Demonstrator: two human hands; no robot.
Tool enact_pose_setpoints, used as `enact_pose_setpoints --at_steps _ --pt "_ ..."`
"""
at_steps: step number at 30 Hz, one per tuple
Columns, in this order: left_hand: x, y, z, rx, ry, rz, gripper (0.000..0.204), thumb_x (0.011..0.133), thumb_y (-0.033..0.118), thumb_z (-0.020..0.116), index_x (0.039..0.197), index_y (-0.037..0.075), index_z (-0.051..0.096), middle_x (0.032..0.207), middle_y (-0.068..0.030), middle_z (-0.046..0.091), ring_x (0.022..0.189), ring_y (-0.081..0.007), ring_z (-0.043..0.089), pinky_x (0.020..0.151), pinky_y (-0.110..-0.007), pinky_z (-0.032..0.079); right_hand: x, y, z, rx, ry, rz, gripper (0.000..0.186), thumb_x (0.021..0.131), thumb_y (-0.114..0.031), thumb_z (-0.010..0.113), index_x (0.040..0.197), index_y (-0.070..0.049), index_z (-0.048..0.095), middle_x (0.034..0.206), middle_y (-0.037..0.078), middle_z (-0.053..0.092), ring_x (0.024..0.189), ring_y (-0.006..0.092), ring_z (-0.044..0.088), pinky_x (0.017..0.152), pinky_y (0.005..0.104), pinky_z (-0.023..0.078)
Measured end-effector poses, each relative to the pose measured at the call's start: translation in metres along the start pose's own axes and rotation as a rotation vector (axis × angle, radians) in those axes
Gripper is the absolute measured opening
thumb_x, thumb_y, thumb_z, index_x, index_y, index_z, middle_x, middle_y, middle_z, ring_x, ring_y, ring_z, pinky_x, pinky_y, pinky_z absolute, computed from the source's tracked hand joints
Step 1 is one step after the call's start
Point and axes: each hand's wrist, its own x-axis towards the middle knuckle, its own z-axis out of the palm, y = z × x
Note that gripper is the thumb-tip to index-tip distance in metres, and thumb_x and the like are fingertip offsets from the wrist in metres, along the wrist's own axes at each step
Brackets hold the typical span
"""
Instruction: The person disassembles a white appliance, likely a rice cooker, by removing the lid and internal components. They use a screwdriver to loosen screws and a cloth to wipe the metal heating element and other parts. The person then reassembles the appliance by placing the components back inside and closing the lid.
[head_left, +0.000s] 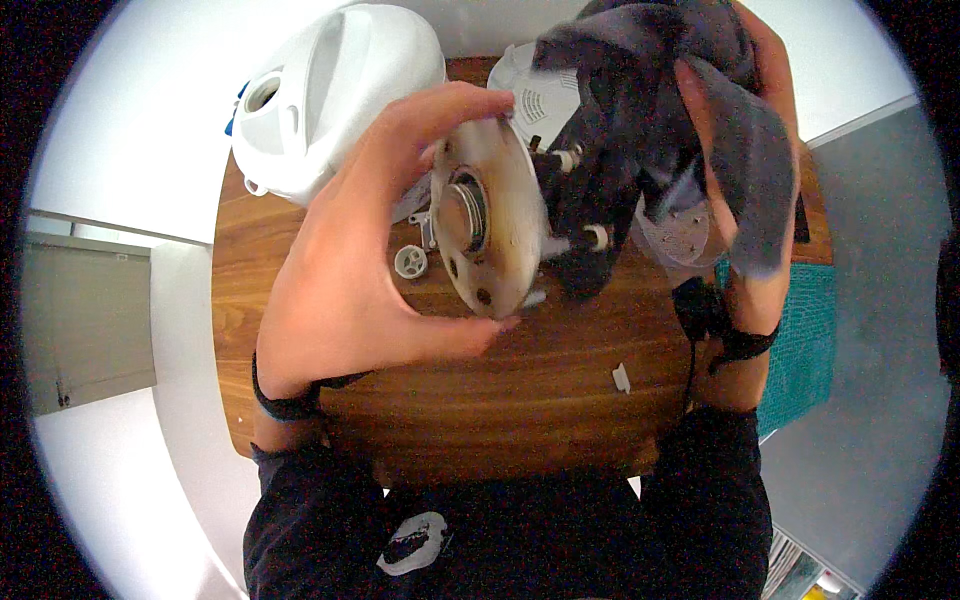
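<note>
Between the thumb and fingertips of my left hand (340, 260), a round pale metal plate (510, 230) is gripped by its rim, tilted on edge. It has brownish stains, a ringed round part in its middle and holes near the edge. My right hand (765, 120) is closed round a dark grey cloth (640, 90), which hangs down just right of the plate. White-tipped pegs (597, 237) stick out beside the plate against dark material; I cannot tell what they belong to. A small white wheel-shaped part (410, 262) lies on the table behind my left thumb.
A white plastic tank (400, 50) with a round opening lies at the far left of the wooden table (480, 400). Behind the cloth is a white vented part (515, 80). A clear dish (680, 235) holds small pieces. A white clip (621, 378) lies nearer; a teal mat (800, 340) is at right.
</note>
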Motion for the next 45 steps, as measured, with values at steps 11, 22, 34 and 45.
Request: enact_pose_setpoints --at_steps 11,22,34,45 --pt "0.0 -0.001 0.001 0.115 0.015 -0.076 0.111 0.05 0.01 0.091 0.153 0.012 0.049 0.154 -0.0087 0.054 0.147 -0.0263 0.048 0.124 -0.049 0.036 -0.015 -0.013 0.0 0.407 -0.778 -0.091 0.059 0.095 -0.041 0.077 0.137 -0.001 0.066 0.148 0.018 0.06 0.136 0.0308 0.057 0.115 0.0434 0.044" --pt "-0.006 0.002 0.004 0.057 0.105 -0.171 0.112 0.054 0.013 0.094 0.155 0.011 0.046 0.152 -0.0096 0.054 0.143 -0.0299 0.052 0.121 -0.049 0.041 -0.017 -0.034 0.006 0.178 -0.551 -0.357 0.029 0.089 -0.023 0.077 0.111 -0.003 0.078 0.137 0.02 0.068 0.134 0.0382 0.06 0.114 0.0476 0.045" --pt "-0.001 0.01 0.009 -0.038 0.193 -0.233 0.113 0.054 0.012 0.098 0.155 0.011 0.046 0.151 -0.0153 0.05 0.139 -0.0328 0.055 0.116 -0.048 0.047 -0.013 -0.029 -0.011 0.066 -0.195 -0.157 0.024 0.097 -0.017 0.071 0.114 -0.001 0.067 0.129 0.016 0.07 0.118 0.0272 0.067 0.104 0.0387 0.052" --pt "-0.004 0.009 0.007 -0.03 0.129 -0.214 0.111 0.052 0.01 0.096 0.152 0.011 0.049 0.147 -0.0116 0.058 0.138 -0.0304 0.056 0.114 -0.046 0.048 -0.011 -0.033 -0.008 0.088 -0.692 -0.3 0.041 0.087 -0.016 0.082 0.122 0.0 0.066 0.118 0.014 0.071 0.107 0.0248 0.069 0.095 0.0345 0.053"
